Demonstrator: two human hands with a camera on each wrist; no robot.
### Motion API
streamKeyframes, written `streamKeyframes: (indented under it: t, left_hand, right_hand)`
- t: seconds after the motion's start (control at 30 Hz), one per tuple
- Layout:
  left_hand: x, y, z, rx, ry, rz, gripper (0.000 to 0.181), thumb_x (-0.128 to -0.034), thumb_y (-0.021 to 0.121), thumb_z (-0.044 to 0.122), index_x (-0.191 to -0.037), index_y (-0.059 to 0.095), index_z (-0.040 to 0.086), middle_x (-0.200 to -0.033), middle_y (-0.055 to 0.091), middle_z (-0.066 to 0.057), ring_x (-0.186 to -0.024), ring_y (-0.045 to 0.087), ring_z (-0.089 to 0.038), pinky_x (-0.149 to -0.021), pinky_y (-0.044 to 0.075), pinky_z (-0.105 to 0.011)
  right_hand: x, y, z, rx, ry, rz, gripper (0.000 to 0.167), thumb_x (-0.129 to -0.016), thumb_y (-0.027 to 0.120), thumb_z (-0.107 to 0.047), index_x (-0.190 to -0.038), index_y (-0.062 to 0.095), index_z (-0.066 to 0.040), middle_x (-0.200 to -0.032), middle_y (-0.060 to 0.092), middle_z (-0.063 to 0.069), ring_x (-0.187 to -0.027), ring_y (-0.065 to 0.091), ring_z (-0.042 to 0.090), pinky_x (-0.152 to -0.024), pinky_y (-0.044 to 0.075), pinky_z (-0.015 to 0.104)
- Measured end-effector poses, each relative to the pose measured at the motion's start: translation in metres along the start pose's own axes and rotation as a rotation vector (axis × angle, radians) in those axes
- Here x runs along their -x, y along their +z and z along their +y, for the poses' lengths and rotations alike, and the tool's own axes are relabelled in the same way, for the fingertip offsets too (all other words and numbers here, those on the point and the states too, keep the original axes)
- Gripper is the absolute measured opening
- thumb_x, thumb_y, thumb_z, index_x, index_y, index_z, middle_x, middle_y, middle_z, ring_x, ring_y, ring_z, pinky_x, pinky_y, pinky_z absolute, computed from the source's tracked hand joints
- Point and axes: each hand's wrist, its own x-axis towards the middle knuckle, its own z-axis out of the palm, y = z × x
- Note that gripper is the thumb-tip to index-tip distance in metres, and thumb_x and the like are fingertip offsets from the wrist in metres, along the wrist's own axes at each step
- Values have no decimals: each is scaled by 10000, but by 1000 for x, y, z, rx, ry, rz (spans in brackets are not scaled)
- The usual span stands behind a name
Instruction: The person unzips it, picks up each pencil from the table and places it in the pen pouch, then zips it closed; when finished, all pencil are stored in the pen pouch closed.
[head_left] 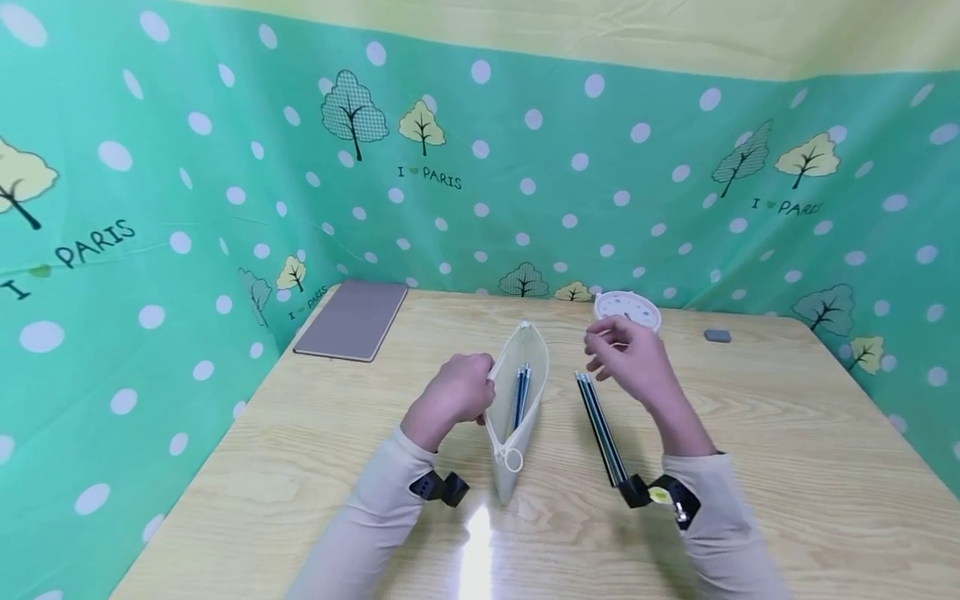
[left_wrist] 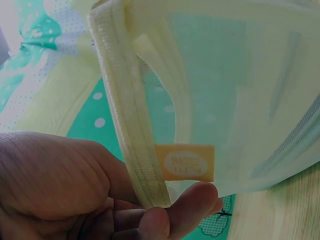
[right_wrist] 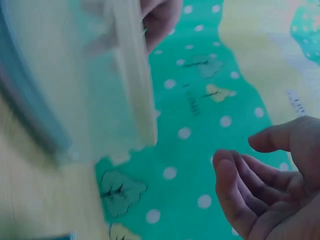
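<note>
A pale mesh zip pouch stands on edge with its mouth spread wide. My left hand grips the near-left rim; the left wrist view shows thumb and fingers pinching its zip edge beside an orange label. Inside the pouch lie a few dark pencils. To its right, more dark striped pencils lie together on the table. My right hand is raised near their far ends, fingers loosely bent, holding nothing; in the right wrist view thumb and fingertips are apart.
A round white clock lies behind my right hand at the table's back. A blue-grey eraser is farther right. At the back left rests a grey notebook. A green dotted curtain borders the wooden table.
</note>
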Motion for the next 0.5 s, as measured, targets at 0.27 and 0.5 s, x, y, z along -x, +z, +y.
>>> streamKeyframes:
  t: [0.27,0.5]
  left_hand:
    - [-2,-2,3,3,-8,0,170,-986,521,-21,-1082,659,-42,-832,684,-115,-532,668,-152,-497,533,-255]
    - [-1,0,2,30,-19,-12,185,-980,516,-33,-1100,655,-49,-848,679,-123,-537,667,-156,-496,540,-257]
  right_hand:
    - [-34,-22,43,265,186,-327,216,-975,601,-83,-1066,653,105,-888,694,211,-656,693,160,-613,621,318]
    - [-40,-15,77,354,337,-476,103,-911,627,-57,-881,670,31,-724,686,88,-575,660,117,-570,609,295]
